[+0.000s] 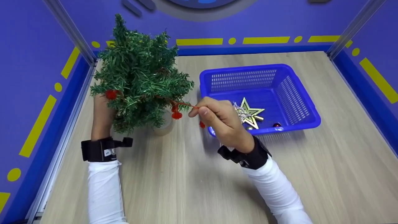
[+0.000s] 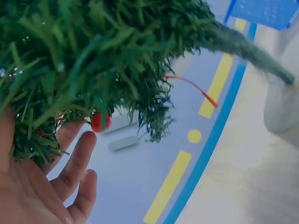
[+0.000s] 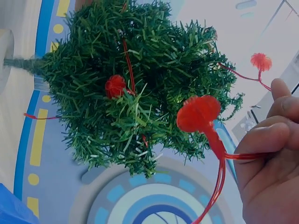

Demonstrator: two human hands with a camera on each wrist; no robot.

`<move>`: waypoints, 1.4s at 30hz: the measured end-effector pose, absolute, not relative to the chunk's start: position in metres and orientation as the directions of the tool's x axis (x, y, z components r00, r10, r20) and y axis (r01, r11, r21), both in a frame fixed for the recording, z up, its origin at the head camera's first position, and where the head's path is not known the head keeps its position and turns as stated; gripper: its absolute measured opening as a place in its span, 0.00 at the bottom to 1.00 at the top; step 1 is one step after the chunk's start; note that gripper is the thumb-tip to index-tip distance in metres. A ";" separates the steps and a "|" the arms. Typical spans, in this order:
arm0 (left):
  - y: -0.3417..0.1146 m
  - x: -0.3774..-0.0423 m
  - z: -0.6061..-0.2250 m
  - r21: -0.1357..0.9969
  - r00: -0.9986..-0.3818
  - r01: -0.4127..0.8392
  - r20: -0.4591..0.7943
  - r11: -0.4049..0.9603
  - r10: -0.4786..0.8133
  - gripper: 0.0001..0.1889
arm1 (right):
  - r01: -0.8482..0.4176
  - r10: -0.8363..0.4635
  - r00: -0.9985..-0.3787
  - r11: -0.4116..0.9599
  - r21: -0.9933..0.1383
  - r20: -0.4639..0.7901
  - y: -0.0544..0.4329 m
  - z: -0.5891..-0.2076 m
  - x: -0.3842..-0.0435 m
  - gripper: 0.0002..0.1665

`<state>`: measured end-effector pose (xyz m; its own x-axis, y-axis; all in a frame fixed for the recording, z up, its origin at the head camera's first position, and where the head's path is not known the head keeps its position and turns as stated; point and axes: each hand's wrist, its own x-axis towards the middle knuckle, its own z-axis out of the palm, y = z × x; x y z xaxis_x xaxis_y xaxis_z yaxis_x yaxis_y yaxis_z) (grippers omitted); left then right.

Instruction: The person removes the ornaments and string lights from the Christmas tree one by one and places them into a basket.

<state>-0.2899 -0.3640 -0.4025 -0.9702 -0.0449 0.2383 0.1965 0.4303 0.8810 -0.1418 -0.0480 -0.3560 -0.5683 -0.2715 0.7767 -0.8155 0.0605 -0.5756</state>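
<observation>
The right hand point(image 1: 225, 123) pinches a red string point(image 1: 186, 104) between thumb and finger, and the left hand point(image 1: 103, 112), fingers apart, touches the green tree point(image 1: 140, 68), sitting beside a blue basket point(image 1: 312, 110) on a wooden table point(image 1: 174, 186) by purple walls point(image 1: 264, 20).

The head camera looks forward and down over the tabletop point(image 1: 186, 193), far enough back to frame the whole tree point(image 1: 133, 68) and the basket point(image 1: 242, 69). The left wrist camera peers past the left fingers point(image 2: 80, 156), very close to the branches point(image 2: 93, 56); the right wrist camera faces the tree from slightly farther off. Both wrist views lie turned sideways. All three share the tree and patterned wall point(image 1: 264, 20).
</observation>
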 end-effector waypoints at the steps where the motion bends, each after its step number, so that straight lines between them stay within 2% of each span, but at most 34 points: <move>1: -0.364 -0.289 -0.402 0.874 -0.969 0.198 0.242 0.443 -0.044 0.15 | -0.820 -0.277 -0.561 0.057 -0.570 0.780 -0.048 -0.356 -0.142 0.26; 4: -0.366 -0.288 -0.401 0.879 -0.967 0.214 0.254 0.427 -0.037 0.14 | -0.825 -0.294 -0.550 0.048 -0.562 0.782 -0.050 -0.356 -0.141 0.26; 7: -0.367 -0.290 -0.401 0.839 -0.944 0.282 0.330 0.465 -0.024 0.17 | -0.825 -0.308 -0.549 0.052 -0.563 0.777 -0.050 -0.357 -0.141 0.26; 11: -0.365 -0.293 -0.401 0.854 -0.923 0.327 0.381 0.406 -0.058 0.18 | -0.822 -0.303 -0.557 0.070 -0.565 0.773 -0.050 -0.357 -0.141 0.26; 18: -0.354 -0.282 -0.392 0.911 -0.902 0.376 0.402 0.166 -0.160 0.21 | -0.822 -0.232 -0.558 0.019 -0.569 0.797 -0.050 -0.354 -0.141 0.25; 21: -0.349 -0.276 -0.385 0.902 -0.882 0.411 0.430 0.131 -0.194 0.23 | -0.826 -0.240 -0.540 -0.034 -0.562 0.807 -0.053 -0.355 -0.141 0.24; 25: -0.350 -0.281 -0.393 0.890 -0.867 0.426 0.452 0.160 -0.209 0.23 | -0.828 -0.312 -0.488 -0.130 -0.545 0.816 -0.061 -0.357 -0.139 0.22; 29: -0.358 -0.292 -0.404 0.914 -0.889 0.386 0.404 0.124 -0.216 0.22 | -0.836 -0.434 -0.440 -0.122 -0.535 0.786 -0.068 -0.358 -0.136 0.23; 34: -0.363 -0.294 -0.405 0.949 -0.928 0.310 0.314 0.055 -0.200 0.21 | -0.841 -0.563 -0.428 -0.040 -0.540 0.707 -0.066 -0.357 -0.132 0.25; 42: -0.366 -0.296 -0.403 0.949 -0.927 0.314 0.296 -0.044 -0.231 0.17 | -0.843 -0.514 -0.442 -0.043 -0.536 0.736 -0.056 -0.352 -0.132 0.24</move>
